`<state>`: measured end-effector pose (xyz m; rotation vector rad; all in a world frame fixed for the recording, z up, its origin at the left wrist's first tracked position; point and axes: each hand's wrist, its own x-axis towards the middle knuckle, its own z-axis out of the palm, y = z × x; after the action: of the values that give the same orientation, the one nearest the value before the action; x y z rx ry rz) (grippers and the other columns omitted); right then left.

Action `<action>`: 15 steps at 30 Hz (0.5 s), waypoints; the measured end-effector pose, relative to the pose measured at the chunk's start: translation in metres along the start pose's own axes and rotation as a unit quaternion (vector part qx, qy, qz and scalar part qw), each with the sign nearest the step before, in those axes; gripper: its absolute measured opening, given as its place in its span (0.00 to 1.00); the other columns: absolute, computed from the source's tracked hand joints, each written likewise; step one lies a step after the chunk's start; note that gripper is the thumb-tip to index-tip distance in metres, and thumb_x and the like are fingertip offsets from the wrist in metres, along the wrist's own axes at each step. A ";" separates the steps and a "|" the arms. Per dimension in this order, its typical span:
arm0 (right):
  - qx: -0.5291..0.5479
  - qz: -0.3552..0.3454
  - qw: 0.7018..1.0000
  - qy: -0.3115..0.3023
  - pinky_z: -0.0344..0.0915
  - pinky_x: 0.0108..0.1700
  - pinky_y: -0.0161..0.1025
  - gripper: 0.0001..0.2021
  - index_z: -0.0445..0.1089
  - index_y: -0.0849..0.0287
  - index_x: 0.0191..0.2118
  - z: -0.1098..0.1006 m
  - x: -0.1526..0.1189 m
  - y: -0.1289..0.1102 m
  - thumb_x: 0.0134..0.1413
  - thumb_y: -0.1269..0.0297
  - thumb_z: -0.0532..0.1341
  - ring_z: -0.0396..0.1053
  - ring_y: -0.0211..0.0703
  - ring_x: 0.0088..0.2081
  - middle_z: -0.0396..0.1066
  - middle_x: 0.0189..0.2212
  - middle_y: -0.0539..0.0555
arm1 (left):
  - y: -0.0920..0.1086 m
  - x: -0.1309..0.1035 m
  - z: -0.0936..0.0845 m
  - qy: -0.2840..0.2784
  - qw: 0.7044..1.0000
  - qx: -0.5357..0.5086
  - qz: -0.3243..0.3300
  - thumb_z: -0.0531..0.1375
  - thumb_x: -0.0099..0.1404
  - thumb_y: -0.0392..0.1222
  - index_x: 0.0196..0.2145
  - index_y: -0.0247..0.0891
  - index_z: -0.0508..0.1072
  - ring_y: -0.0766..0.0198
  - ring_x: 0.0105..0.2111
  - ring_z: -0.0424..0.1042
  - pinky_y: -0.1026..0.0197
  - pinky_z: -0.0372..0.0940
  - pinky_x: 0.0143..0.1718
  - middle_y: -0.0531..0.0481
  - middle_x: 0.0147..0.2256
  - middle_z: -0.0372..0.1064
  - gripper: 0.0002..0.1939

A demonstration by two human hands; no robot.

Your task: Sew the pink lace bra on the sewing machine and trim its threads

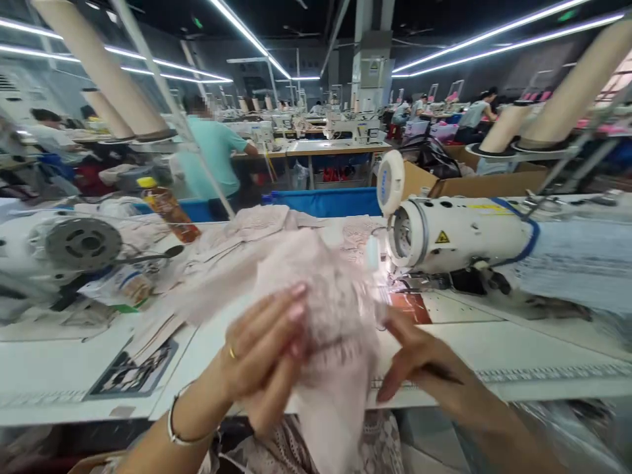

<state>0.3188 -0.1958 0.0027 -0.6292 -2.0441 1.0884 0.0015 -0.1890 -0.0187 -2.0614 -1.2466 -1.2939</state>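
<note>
A pale pink lace fabric piece (336, 316) hangs in front of me, blurred by motion, its lower end dropping past the table edge. My left hand (269, 349) pinches its left side between thumb and fingers. Close to the fabric's right edge is my right hand (419, 355), its thumb and fingers apart; I see nothing held in it. Just beyond that hand stands a white sewing machine (459, 230), its needle area brightly lit. More pale pink fabric (232, 250) lies heaped on the table behind the held piece.
On the left are another machine head (74, 243), a bottle with a yellow cap (168, 210) and a printed photo (133, 372). Large thread cones (573, 85) rise at both sides. A person in a turquoise shirt (210, 158) is ahead, beyond the table. A cardboard box (508, 184) stands behind the machine.
</note>
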 end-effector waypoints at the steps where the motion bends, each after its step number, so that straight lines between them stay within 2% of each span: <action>1: 0.058 0.011 0.993 -0.099 0.71 0.50 0.40 0.17 0.81 0.51 0.34 0.003 0.005 -0.006 0.66 0.69 0.55 0.75 0.48 0.50 0.79 0.44 0.55 | 0.006 -0.002 0.007 0.002 1.000 -0.005 0.029 0.59 0.66 0.49 0.52 0.52 0.70 0.49 0.50 0.72 0.42 0.67 0.52 0.46 0.48 0.73 0.17; 2: 0.092 0.037 0.980 -0.175 0.71 0.48 0.38 0.17 0.81 0.53 0.35 0.006 0.007 -0.009 0.66 0.70 0.54 0.76 0.46 0.46 0.80 0.40 0.54 | 0.009 0.000 0.015 0.005 0.999 0.003 0.053 0.59 0.67 0.47 0.53 0.53 0.70 0.49 0.51 0.72 0.42 0.66 0.53 0.46 0.49 0.73 0.17; 3: 0.100 0.061 0.972 -0.205 0.71 0.46 0.36 0.17 0.81 0.55 0.36 0.009 0.007 -0.009 0.65 0.72 0.53 0.77 0.43 0.42 0.80 0.37 0.54 | 0.010 0.004 0.024 -0.004 0.998 0.019 0.057 0.58 0.68 0.45 0.54 0.52 0.70 0.48 0.53 0.70 0.41 0.63 0.56 0.45 0.51 0.72 0.17; 4: 0.084 0.088 0.971 -0.207 0.70 0.43 0.35 0.17 0.80 0.56 0.37 0.012 0.005 -0.007 0.64 0.74 0.53 0.76 0.42 0.39 0.79 0.35 0.53 | 0.011 0.008 0.032 -0.021 0.998 0.043 0.042 0.57 0.69 0.44 0.56 0.49 0.70 0.46 0.56 0.68 0.39 0.60 0.58 0.41 0.53 0.71 0.17; 6: -0.003 0.142 0.980 -0.142 0.68 0.41 0.34 0.17 0.78 0.57 0.39 0.017 -0.005 0.003 0.58 0.79 0.53 0.73 0.41 0.37 0.77 0.36 0.53 | 0.015 0.010 0.046 -0.075 0.993 0.091 -0.030 0.55 0.71 0.44 0.55 0.38 0.72 0.40 0.57 0.64 0.35 0.57 0.57 0.31 0.54 0.68 0.18; 7: -0.049 0.162 0.980 -0.104 0.67 0.41 0.34 0.17 0.77 0.57 0.39 0.019 -0.011 0.009 0.55 0.81 0.54 0.72 0.40 0.37 0.75 0.37 0.53 | 0.020 0.005 0.051 -0.111 0.986 0.098 -0.075 0.55 0.71 0.46 0.52 0.33 0.74 0.38 0.55 0.65 0.34 0.59 0.54 0.28 0.51 0.69 0.18; 8: -0.077 0.178 0.978 -0.075 0.66 0.41 0.34 0.18 0.76 0.57 0.39 0.022 -0.016 0.016 0.53 0.82 0.54 0.71 0.40 0.38 0.74 0.38 0.53 | 0.028 -0.004 0.055 -0.150 0.979 0.081 -0.111 0.55 0.71 0.48 0.45 0.32 0.77 0.39 0.49 0.67 0.36 0.62 0.49 0.28 0.46 0.71 0.18; 9: -0.086 0.187 0.977 -0.053 0.66 0.42 0.35 0.17 0.75 0.57 0.39 0.024 -0.020 0.022 0.53 0.82 0.54 0.71 0.40 0.38 0.73 0.38 0.53 | 0.038 -0.015 0.057 -0.192 0.971 0.036 -0.139 0.54 0.71 0.49 0.35 0.35 0.79 0.43 0.43 0.69 0.40 0.64 0.45 0.32 0.39 0.73 0.19; 10: -0.077 0.188 0.978 -0.036 0.65 0.43 0.35 0.14 0.74 0.57 0.38 0.027 -0.023 0.028 0.55 0.80 0.54 0.71 0.40 0.39 0.73 0.38 0.53 | 0.050 -0.029 0.059 -0.246 0.956 -0.048 -0.154 0.52 0.72 0.50 0.27 0.37 0.78 0.48 0.37 0.68 0.44 0.65 0.42 0.37 0.33 0.73 0.23; 11: -0.057 0.184 0.981 -0.024 0.65 0.44 0.36 0.12 0.74 0.58 0.37 0.031 -0.024 0.032 0.59 0.77 0.55 0.70 0.41 0.39 0.73 0.37 0.53 | 0.064 -0.043 0.059 -0.301 0.925 -0.148 -0.177 0.51 0.72 0.52 0.23 0.38 0.76 0.52 0.35 0.68 0.47 0.65 0.41 0.40 0.30 0.72 0.26; 12: -0.032 0.179 0.983 -0.010 0.65 0.44 0.37 0.10 0.73 0.58 0.35 0.035 -0.024 0.035 0.63 0.72 0.54 0.70 0.42 0.39 0.72 0.36 0.53 | 0.078 -0.055 0.059 -0.331 0.886 -0.241 -0.217 0.53 0.70 0.57 0.24 0.38 0.76 0.52 0.35 0.68 0.50 0.66 0.40 0.42 0.30 0.72 0.25; 14: 0.009 0.177 0.982 0.061 0.64 0.41 0.38 0.15 0.69 0.58 0.31 0.045 -0.023 0.040 0.68 0.61 0.53 0.69 0.42 0.35 0.70 0.31 0.52 | 0.103 -0.071 0.059 -0.354 0.777 -0.368 -0.368 0.59 0.64 0.64 0.29 0.36 0.76 0.54 0.33 0.68 0.55 0.66 0.35 0.45 0.30 0.71 0.25; 15: 0.019 0.186 0.975 0.118 0.63 0.38 0.38 0.16 0.67 0.57 0.30 0.051 -0.022 0.043 0.68 0.55 0.53 0.67 0.41 0.32 0.68 0.28 0.51 | 0.112 -0.073 0.059 -0.344 0.720 -0.410 -0.441 0.60 0.61 0.66 0.31 0.36 0.76 0.56 0.31 0.68 0.57 0.66 0.34 0.46 0.29 0.71 0.26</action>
<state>0.2962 -0.2137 -0.0609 -1.0998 -1.7372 1.1939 0.1130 -0.2400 -0.0977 -2.8426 -2.5976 -1.7347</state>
